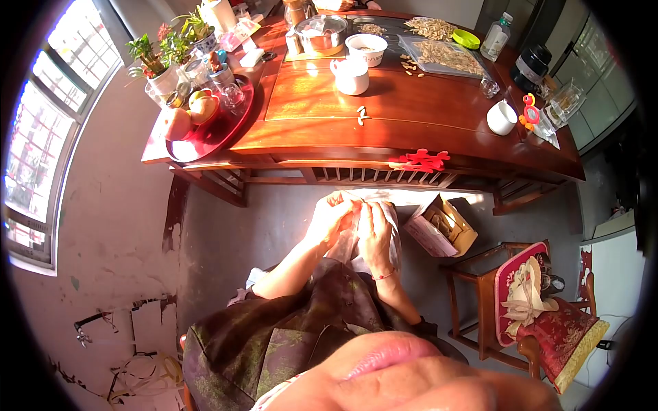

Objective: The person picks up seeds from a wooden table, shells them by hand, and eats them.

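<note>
My left hand (330, 218) and my right hand (374, 236) are close together over my lap, in front of the wooden table (308, 144). Both have their fingers bent and pressed together at the tips. A thin translucent plastic bag (393, 236) hangs at and below the hands, and folds of it show between them. Whether something small lies between the fingertips cannot be made out. A red string circles my right wrist.
A cardboard box (468, 236) stands on the floor right of my hands. Further right is a chair (488, 301) with a hat and cushion. On the table are a red tray (240, 127), a white teapot (351, 77), a white cup (502, 118) and peanuts (449, 57).
</note>
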A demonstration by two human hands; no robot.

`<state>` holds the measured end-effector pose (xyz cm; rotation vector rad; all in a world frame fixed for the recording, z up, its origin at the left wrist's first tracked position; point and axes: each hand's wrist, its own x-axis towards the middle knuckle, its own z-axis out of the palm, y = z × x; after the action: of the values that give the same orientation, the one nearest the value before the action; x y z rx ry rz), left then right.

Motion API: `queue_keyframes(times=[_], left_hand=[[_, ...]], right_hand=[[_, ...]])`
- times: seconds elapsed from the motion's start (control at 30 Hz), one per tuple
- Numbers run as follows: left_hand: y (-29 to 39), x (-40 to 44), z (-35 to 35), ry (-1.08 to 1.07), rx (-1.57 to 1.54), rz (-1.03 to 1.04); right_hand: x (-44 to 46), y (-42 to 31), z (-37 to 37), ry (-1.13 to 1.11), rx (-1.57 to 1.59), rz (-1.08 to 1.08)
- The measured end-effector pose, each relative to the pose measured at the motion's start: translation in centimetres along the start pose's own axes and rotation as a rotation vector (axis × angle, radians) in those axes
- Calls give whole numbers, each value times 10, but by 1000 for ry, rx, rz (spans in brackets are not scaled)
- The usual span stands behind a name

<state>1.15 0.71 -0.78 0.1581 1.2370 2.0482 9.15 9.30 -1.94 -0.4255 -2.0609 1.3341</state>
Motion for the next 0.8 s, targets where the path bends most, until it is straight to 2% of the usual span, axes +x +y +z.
queue_keyframes(times=[0.03,0.13,0.17,0.27,0.37,0.47,0.6,0.8], left_hand=[[-1,0,0,-3,-4,17],[0,-2,3,18,27,21],[-2,-4,2,20,27,20],[-3,0,-1,5,14,26],[-6,-2,-3,8,28,61],[-5,-1,-4,-44,58,137],[-2,0,-7,-75,79,137],[-4,1,-10,-74,127,158]], right_hand=[[0,-5,-2,-36,147,176],[3,-12,-6,-38,212,213],[2,-12,-7,-38,212,215],[7,-13,-5,60,225,6],[5,-13,-7,-17,369,143],[4,-12,-7,-35,393,171],[2,-11,-7,-44,274,169],[2,-1,-5,-15,73,13]])
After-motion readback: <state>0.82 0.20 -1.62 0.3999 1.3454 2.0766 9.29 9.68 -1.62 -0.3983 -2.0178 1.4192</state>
